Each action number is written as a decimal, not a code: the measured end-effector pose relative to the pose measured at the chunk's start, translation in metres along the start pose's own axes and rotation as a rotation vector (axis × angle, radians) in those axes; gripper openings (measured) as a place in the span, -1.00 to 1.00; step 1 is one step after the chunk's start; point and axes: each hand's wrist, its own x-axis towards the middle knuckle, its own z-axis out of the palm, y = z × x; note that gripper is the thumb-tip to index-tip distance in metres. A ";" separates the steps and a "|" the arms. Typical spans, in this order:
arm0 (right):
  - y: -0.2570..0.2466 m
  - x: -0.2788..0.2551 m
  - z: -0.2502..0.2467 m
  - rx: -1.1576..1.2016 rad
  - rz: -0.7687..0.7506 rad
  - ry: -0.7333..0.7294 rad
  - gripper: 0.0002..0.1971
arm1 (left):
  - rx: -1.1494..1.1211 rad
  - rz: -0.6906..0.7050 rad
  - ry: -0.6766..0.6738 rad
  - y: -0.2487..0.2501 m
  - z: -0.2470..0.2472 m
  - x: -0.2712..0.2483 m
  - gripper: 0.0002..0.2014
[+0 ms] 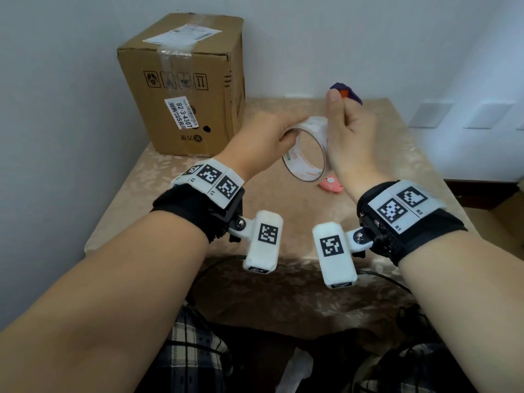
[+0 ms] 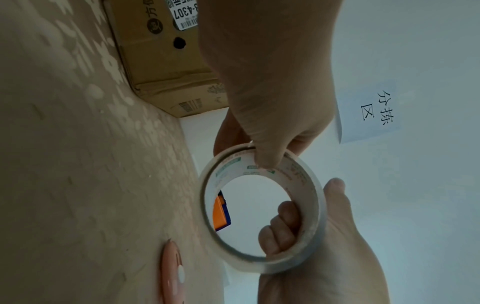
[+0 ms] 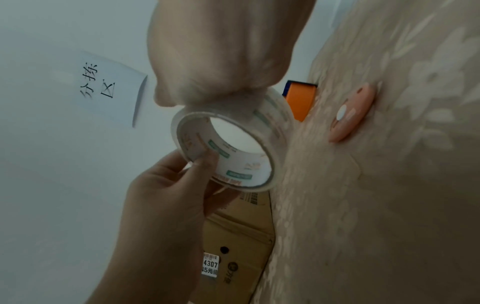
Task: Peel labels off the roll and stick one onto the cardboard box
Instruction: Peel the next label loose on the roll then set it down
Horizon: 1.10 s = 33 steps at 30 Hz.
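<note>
Both hands on the tape roll point(image 1: 307, 150), held in the air above the table point(image 1: 368, 177). Left hand point(image 1: 263, 143) pinches its rim, thumb inside; right hand point(image 1: 347, 137) wraps the opposite side, fingers through the core. Cardboard box point(image 1: 184, 80) stands back-left on the table, apart from the roll. Pink oval gadget point(image 1: 330, 185) lies under the roll.

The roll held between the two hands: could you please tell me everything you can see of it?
The roll is a wide, thin-walled ring, translucent white outside, with green and orange print on its inner face. It is held in the air above the table, on edge. The left hand pinches its rim, and the right hand grips the opposite side, fingers curled through the hole. No peeled end is visible.
</note>
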 end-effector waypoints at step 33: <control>-0.004 -0.006 0.012 0.063 0.016 0.100 -0.57 | -0.149 -0.102 -0.010 -0.012 -0.005 0.002 -0.63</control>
